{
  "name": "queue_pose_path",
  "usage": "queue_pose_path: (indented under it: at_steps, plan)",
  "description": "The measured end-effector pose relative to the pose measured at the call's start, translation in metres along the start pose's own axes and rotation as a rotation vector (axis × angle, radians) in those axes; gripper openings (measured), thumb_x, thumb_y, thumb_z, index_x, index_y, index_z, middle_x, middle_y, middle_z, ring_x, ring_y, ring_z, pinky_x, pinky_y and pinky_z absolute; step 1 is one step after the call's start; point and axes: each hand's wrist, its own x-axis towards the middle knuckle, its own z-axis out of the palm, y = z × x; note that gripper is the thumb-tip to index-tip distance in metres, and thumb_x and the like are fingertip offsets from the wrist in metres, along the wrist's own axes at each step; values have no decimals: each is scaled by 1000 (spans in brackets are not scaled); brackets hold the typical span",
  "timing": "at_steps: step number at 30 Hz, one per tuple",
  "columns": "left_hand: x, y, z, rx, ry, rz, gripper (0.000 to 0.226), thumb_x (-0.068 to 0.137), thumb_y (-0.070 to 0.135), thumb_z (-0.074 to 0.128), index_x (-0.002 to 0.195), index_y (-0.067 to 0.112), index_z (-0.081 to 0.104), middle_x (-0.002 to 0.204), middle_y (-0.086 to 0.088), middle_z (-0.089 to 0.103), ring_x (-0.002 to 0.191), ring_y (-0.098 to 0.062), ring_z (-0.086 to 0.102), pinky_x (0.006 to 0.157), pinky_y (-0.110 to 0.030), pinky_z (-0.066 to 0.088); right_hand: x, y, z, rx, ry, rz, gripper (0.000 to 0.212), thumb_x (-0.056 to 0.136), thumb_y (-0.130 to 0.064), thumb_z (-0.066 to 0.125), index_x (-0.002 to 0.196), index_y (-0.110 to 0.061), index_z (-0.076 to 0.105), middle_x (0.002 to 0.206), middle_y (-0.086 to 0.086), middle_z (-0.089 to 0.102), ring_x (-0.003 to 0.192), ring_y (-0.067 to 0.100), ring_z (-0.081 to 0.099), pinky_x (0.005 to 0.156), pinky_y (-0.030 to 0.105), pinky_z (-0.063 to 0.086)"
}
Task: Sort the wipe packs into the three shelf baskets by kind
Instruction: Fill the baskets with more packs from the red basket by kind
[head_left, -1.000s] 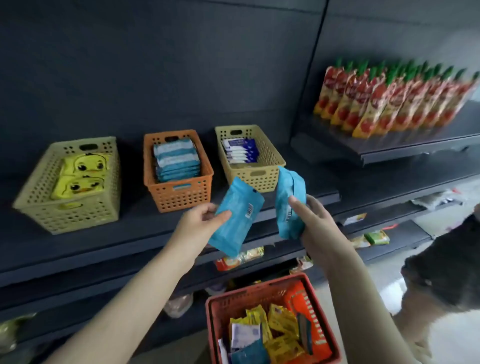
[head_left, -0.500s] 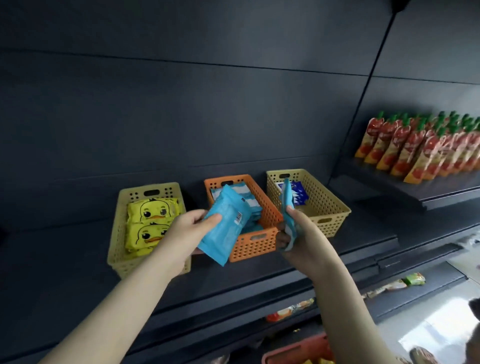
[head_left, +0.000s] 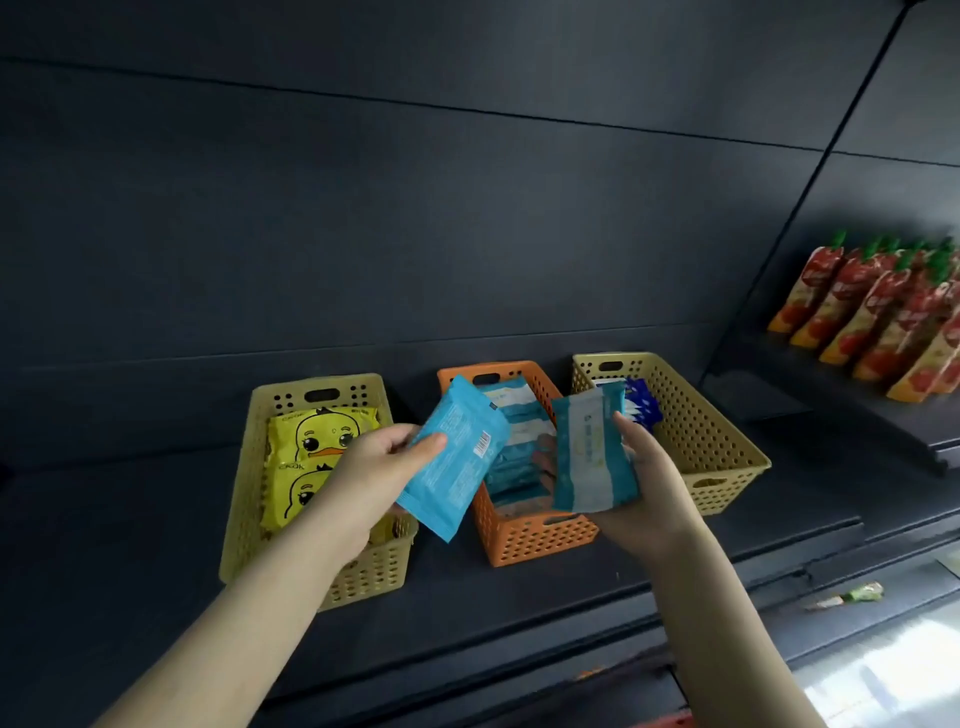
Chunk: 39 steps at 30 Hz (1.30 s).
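Three baskets stand in a row on the dark shelf. The left yellow basket (head_left: 244, 499) holds yellow duck packs (head_left: 317, 434). The orange basket (head_left: 524, 540) in the middle holds blue-and-white wipe packs (head_left: 511, 410). The right yellow basket (head_left: 711, 441) holds dark blue packs (head_left: 641, 405). My left hand (head_left: 374, 462) grips a blue wipe pack (head_left: 454, 457), back side up with a barcode, over the orange basket's left rim. My right hand (head_left: 649, 483) holds a second blue-and-white wipe pack (head_left: 589, 452) over the basket's right side.
A row of red-and-orange drink pouches (head_left: 878, 317) with green caps stands on a higher shelf at the right. The dark shelf surface (head_left: 119, 545) runs left of the baskets. A lower shelf with a small green packet (head_left: 852, 595) shows at the bottom right.
The view has tilted up and the red floor basket has dropped out of sight. Both hands have risen with their packs to the orange basket, and the right pack has turned face up.
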Motion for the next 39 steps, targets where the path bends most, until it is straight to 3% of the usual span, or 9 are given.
queue_pose_path:
  at_steps: [5,10,13,18,22,27,30,34,39]
  plan:
    - [31,9,15,13,61,9,17,91,34,62,103,23,66,92,2,71,80,-12,68,54,-21,50,36,-26,-9,-379,143,16,28,100,-33,45,111,-14,64,105,15,73,98,32,69,88,51,52]
    - [59,11,27,11,122,13,14,91,34,61,101,25,66,91,2,72,78,-11,70,57,-24,53,71,-40,-20,-626,146,-25,25,96,-28,56,112,-11,65,103,14,73,97,32,69,90,52,53]
    - [69,5,31,7,146,4,13,92,36,61,99,26,65,92,2,72,79,-11,70,56,-23,51,84,-46,-27,-806,99,-78,18,92,-26,62,100,-13,71,97,15,74,90,32,70,87,51,54]
    - [81,-2,27,-26,219,-50,17,92,35,60,104,24,65,93,2,71,79,-12,69,56,-24,51,106,-55,-33,-1217,13,-43,16,83,-30,73,97,-22,74,92,-1,74,80,13,71,70,28,56]
    - [88,-6,21,-18,193,-70,18,92,35,60,106,24,64,94,2,70,79,-12,68,56,-24,50,116,-55,-31,-1353,-147,172,25,81,-26,76,106,-24,72,98,-6,74,89,9,70,79,23,55]
    - [100,-10,18,10,159,-89,19,91,36,61,104,24,66,94,1,72,84,-15,69,63,-30,53,125,-55,-27,-1316,-315,346,25,84,-13,72,108,-18,72,102,-6,75,92,6,70,76,18,54]
    - [106,-13,17,11,138,-106,17,91,35,62,100,23,68,93,-1,72,85,-18,70,71,-36,57,135,-45,-23,-1521,-369,307,27,83,-17,73,110,-19,72,105,-7,73,94,2,68,82,18,53]
    - [109,-14,15,-7,129,-111,14,90,34,63,99,24,67,94,-1,72,84,-16,70,66,-30,56,144,-21,-24,-1752,-378,280,34,78,-24,77,111,-16,72,112,-6,70,103,8,63,100,32,46]
    - [111,-14,15,15,103,-99,21,88,33,65,106,22,68,95,0,73,84,-16,70,66,-29,54,135,-10,-33,-1871,-253,220,43,74,-31,80,114,-19,69,112,-7,67,103,10,60,93,27,47]
